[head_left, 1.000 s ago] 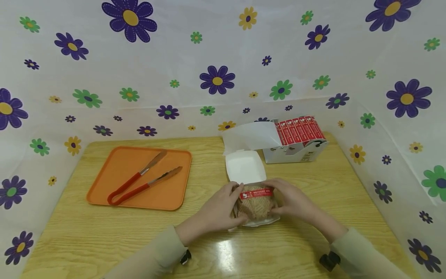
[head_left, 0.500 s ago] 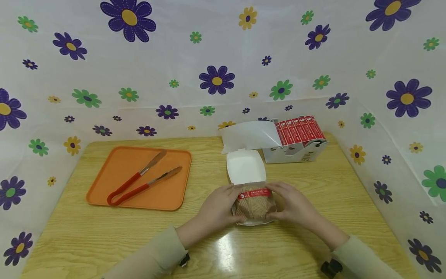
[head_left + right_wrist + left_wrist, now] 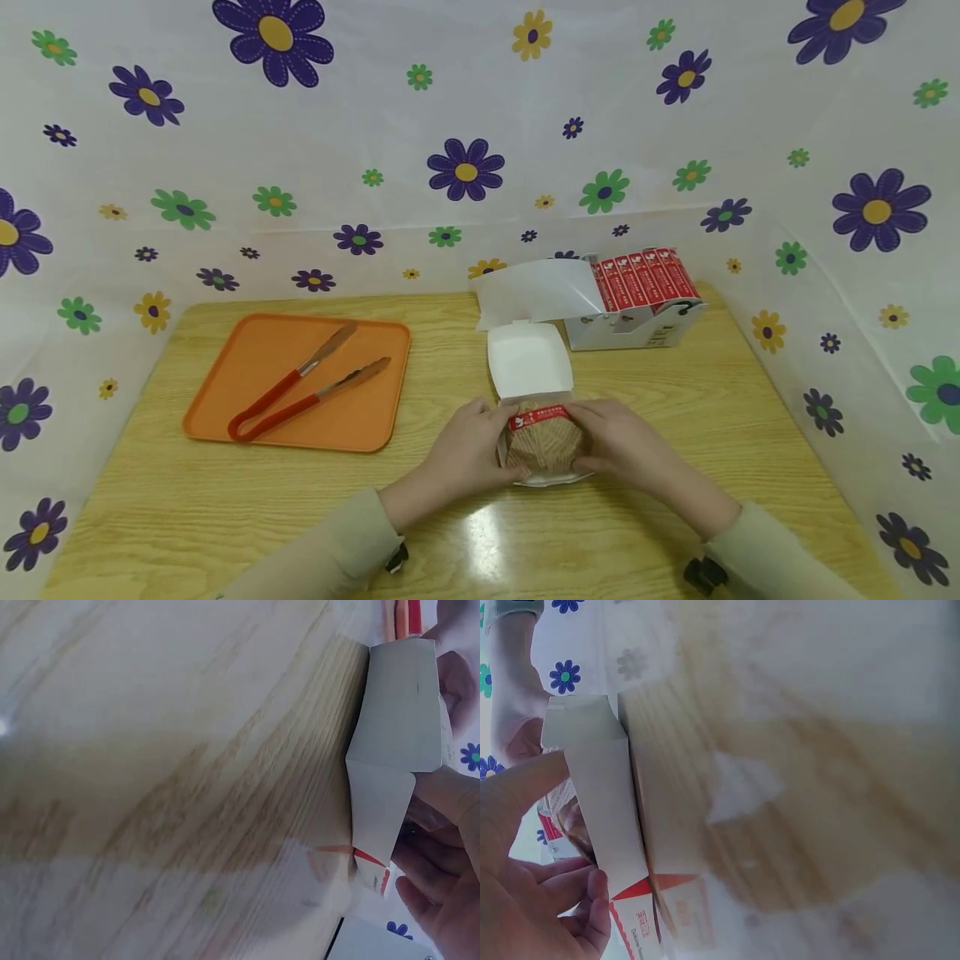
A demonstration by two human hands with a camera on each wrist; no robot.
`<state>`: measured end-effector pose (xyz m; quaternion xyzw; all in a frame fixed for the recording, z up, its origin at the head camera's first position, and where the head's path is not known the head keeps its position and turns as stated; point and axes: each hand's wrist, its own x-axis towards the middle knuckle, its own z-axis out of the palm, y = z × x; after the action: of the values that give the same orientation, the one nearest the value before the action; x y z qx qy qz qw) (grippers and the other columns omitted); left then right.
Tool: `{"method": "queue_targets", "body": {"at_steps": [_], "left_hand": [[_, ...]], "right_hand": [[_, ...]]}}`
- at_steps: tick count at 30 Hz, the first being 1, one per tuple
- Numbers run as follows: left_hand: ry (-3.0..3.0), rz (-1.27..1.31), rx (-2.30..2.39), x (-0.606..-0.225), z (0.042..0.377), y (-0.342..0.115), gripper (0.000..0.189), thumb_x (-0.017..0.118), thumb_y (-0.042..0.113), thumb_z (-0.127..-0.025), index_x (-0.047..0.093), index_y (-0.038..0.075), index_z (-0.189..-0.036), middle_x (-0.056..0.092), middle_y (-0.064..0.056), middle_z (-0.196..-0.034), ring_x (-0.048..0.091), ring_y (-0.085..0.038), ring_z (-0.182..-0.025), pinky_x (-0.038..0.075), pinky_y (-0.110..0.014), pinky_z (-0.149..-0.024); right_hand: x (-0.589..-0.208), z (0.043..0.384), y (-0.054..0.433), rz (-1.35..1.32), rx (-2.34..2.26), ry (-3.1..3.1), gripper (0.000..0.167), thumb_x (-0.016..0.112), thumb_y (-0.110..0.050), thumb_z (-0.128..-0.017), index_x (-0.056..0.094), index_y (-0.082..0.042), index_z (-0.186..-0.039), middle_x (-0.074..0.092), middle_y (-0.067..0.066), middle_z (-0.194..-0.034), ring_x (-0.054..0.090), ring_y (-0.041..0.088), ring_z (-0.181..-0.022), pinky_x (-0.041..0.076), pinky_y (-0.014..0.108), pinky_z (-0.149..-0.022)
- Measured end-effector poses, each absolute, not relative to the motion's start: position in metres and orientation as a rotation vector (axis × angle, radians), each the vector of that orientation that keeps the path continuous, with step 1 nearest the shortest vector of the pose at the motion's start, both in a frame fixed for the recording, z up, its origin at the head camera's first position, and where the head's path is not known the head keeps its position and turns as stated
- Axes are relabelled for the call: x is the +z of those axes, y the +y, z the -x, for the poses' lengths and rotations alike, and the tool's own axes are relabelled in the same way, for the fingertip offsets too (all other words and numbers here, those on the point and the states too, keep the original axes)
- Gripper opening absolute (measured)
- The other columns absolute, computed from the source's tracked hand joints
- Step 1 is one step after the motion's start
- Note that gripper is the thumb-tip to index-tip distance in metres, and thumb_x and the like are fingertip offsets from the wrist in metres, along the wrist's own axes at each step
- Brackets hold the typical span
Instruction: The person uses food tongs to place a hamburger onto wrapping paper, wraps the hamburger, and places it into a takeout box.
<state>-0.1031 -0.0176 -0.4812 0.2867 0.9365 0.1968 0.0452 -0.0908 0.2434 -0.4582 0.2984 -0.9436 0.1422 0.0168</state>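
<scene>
Between the two hands sits a paper-wrapped burger (image 3: pixel 547 446), round and brown, with a red printed band across its top. It rests in the lower half of a white clamshell burger box (image 3: pixel 528 360), whose lid lies back, open. My left hand (image 3: pixel 472 450) holds the burger's left side, thumb near the front and fingers farther back. From the right, my right hand (image 3: pixel 618 442) grips it in the same way. In the left wrist view the box's pale front wall (image 3: pixel 604 810) hides much of the burger; the right wrist view shows the thumb at the box wall (image 3: pixel 397 705).
An orange tray (image 3: pixel 217 383) on the left bears red-handled metal tongs (image 3: pixel 281 408). At the back right stands a white carton (image 3: pixel 626 333) holding several red-labelled packets (image 3: pixel 645 279), a white flap (image 3: pixel 532 292) reaching left. Flowered sheeting (image 3: pixel 360 100) encloses the wooden table (image 3: pixel 285 525).
The right hand's fingers have moved inward over the burger's right shoulder. The red band has shifted slightly left and slants more. Box, tray and tongs stay put.
</scene>
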Motion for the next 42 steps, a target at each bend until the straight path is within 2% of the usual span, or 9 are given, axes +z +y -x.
{"method": "queue_targets", "body": {"at_steps": [5, 9, 14, 18, 25, 28, 34, 39, 42], "left_hand": [[2.876, -0.855, 0.618, -0.484, 0.104, -0.014, 0.091, 0.097, 0.048, -0.073, 0.057, 0.010, -0.145, 0.079, -0.005, -0.121, 0.072, -0.021, -0.103, 0.062, -0.037, -0.091], [2.930, -0.866, 0.560, -0.486, 0.104, -0.010, 0.084, 0.099, 0.045, -0.072, 0.058, 0.008, -0.135, 0.081, -0.006, -0.102, 0.077, -0.021, -0.087, 0.063, -0.035, -0.071], [2.986, -0.905, 0.470, -0.486, 0.103, -0.006, 0.074, 0.097, 0.045, -0.073, 0.059, 0.008, -0.123, 0.078, -0.003, -0.086, 0.074, -0.020, -0.071, 0.054, -0.032, -0.051], [3.008, -0.927, 0.428, -0.486, 0.106, -0.008, 0.073, 0.096, 0.044, -0.076, 0.057, 0.009, -0.125, 0.078, -0.003, -0.099, 0.075, -0.019, -0.073, 0.054, -0.032, -0.050], [2.870, -0.955, 0.495, -0.484, 0.117, -0.016, 0.080, 0.091, 0.043, -0.082, 0.052, 0.013, -0.145, 0.076, -0.004, -0.125, 0.075, -0.017, -0.082, 0.058, -0.032, -0.059], [2.837, -0.923, 0.545, -0.481, 0.118, -0.017, 0.080, 0.091, 0.041, -0.082, 0.053, 0.015, -0.147, 0.078, -0.003, -0.124, 0.075, -0.017, -0.085, 0.057, -0.031, -0.060], [2.928, -0.877, 0.544, -0.483, 0.114, -0.014, 0.060, 0.090, 0.020, -0.078, 0.062, 0.012, -0.131, 0.081, -0.003, -0.108, 0.073, -0.017, -0.075, 0.052, -0.030, -0.052], [2.912, -0.867, 0.486, -0.481, 0.111, -0.022, 0.065, 0.093, 0.023, -0.078, 0.061, 0.013, -0.133, 0.077, -0.003, -0.121, 0.074, -0.019, -0.081, 0.056, -0.034, -0.058], [2.874, -0.844, 0.482, -0.477, 0.110, -0.030, 0.076, 0.096, 0.033, -0.078, 0.060, 0.015, -0.143, 0.072, -0.003, -0.134, 0.077, -0.022, -0.098, 0.063, -0.037, -0.071]], "right_hand": [[-0.459, 0.093, 0.239, -0.905, 0.459, -2.969, 0.081, 0.101, -0.015, -0.068, 0.064, 0.009, -0.137, 0.074, 0.022, -0.129, 0.072, 0.039, -0.116, 0.059, 0.055, -0.105], [-0.463, 0.094, 0.237, -0.863, 0.505, -2.991, 0.082, 0.101, -0.014, -0.068, 0.063, 0.007, -0.138, 0.074, 0.023, -0.129, 0.072, 0.040, -0.116, 0.059, 0.056, -0.104], [-0.467, 0.095, 0.235, -0.849, 0.518, -2.958, 0.084, 0.102, -0.015, -0.065, 0.063, 0.003, -0.137, 0.076, 0.020, -0.125, 0.072, 0.038, -0.114, 0.059, 0.056, -0.103], [-0.472, 0.098, 0.235, -0.856, 0.478, -2.910, 0.083, 0.103, -0.019, -0.065, 0.063, 0.001, -0.136, 0.077, 0.016, -0.121, 0.074, 0.034, -0.109, 0.061, 0.053, -0.100], [-0.478, 0.100, 0.236, -0.809, 0.503, -2.898, 0.085, 0.103, -0.021, -0.065, 0.063, -0.003, -0.138, 0.078, 0.014, -0.120, 0.075, 0.032, -0.107, 0.061, 0.050, -0.097], [-0.478, 0.099, 0.236, -0.815, 0.516, -2.890, 0.087, 0.103, -0.022, -0.065, 0.062, -0.004, -0.139, 0.078, 0.014, -0.121, 0.075, 0.032, -0.109, 0.060, 0.051, -0.099], [-0.481, 0.100, 0.235, -0.847, 0.529, -2.864, 0.091, 0.104, -0.023, -0.063, 0.062, -0.004, -0.142, 0.077, 0.012, -0.125, 0.074, 0.030, -0.113, 0.059, 0.051, -0.103], [-0.484, 0.095, 0.234, -0.887, 0.574, -2.810, 0.089, 0.104, -0.027, -0.063, 0.065, -0.002, -0.139, 0.074, 0.011, -0.129, 0.071, 0.031, -0.118, 0.058, 0.053, -0.106], [-0.485, 0.092, 0.232, -0.882, 0.587, -2.801, 0.088, 0.103, -0.029, -0.065, 0.065, -0.002, -0.139, 0.071, 0.011, -0.134, 0.069, 0.030, -0.121, 0.058, 0.051, -0.107]]}}
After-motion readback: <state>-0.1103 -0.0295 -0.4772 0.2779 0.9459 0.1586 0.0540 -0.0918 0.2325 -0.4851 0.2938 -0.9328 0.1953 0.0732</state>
